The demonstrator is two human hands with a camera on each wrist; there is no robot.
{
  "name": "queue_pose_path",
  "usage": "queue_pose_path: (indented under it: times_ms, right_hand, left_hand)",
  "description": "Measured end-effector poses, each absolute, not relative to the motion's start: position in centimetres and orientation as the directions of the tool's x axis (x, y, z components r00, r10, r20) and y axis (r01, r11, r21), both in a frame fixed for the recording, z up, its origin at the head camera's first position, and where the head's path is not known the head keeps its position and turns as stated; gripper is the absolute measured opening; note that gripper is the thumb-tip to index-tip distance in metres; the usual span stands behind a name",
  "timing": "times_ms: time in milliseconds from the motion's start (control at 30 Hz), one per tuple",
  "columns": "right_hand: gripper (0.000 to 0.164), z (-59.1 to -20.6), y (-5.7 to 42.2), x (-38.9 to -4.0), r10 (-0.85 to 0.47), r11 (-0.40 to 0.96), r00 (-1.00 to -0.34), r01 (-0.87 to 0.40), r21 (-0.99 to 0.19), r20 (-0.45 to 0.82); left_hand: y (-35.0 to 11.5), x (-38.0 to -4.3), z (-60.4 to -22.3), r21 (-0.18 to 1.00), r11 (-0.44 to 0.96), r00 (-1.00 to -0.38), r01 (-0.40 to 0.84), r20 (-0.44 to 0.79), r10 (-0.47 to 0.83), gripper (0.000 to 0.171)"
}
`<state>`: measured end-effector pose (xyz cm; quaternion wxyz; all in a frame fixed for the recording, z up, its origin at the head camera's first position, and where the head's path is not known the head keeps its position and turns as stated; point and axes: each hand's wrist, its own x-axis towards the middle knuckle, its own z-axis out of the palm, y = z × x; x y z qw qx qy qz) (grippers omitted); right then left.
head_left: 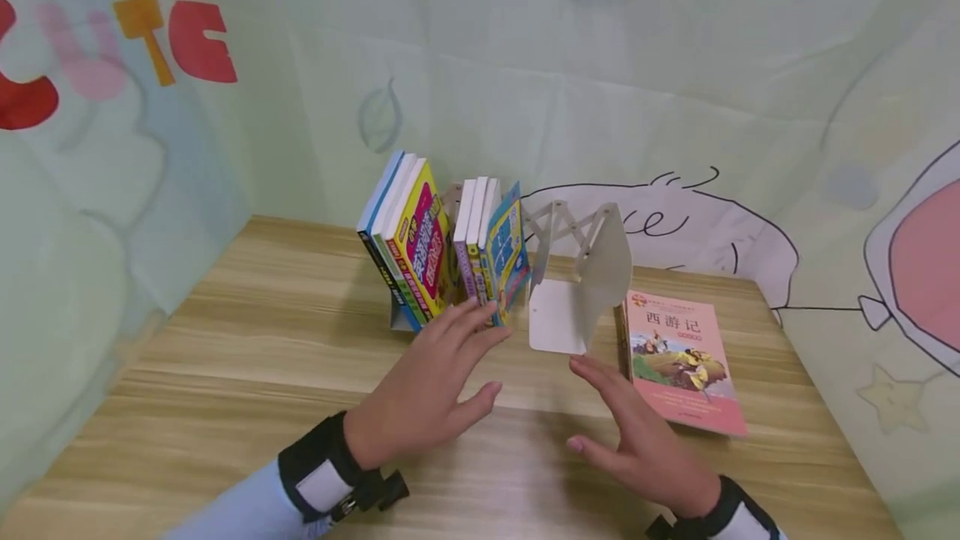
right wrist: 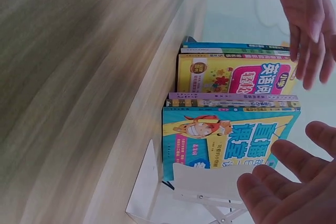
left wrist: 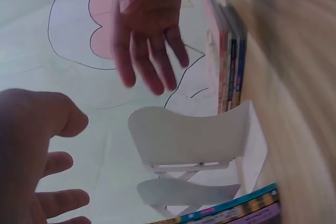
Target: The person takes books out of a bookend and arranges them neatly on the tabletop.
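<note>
An expandable white book rack stands near the back wall. Its left section holds a leaning group of books with a yellow-covered book on the right side. The middle section holds several thinner books, among them a blue-covered book. My left hand is held in front of these books with fingers extended, holding nothing; whether its fingertips touch them I cannot tell. My right hand, fingers spread and also without anything in it, hovers in front of the rack's bare right section. In the right wrist view, the blue cover faces the camera.
To the right of the rack lies a stack of books topped by a pink book; the left wrist view shows several spines in it. Beneath everything is a wooden table, with a printed cloth backdrop behind.
</note>
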<state>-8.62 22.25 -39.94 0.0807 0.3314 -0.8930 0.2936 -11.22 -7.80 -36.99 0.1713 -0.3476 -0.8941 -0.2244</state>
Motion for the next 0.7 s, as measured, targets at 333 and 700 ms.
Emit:
queue_pose_path:
  times_ms: [333, 700]
  right_hand:
    - [0.084, -39.9, 22.6, -8.6, -0.538, 0.625, -0.789, -0.609, -0.488, 0.296]
    - [0.079, -40.2, 23.0, -8.1, -0.536, 0.628, -0.796, -0.599, -0.496, 0.282]
  left_hand:
    - [-7.0, -17.0, -34.4, 0.072, 0.802, -0.668, 0.593, 0.600, 0.440, 0.048]
    - [-5.6, -21.1, -33.2, 0.011, 0.872, -0.761, 0.490, 0.494, 0.421, 0.056]
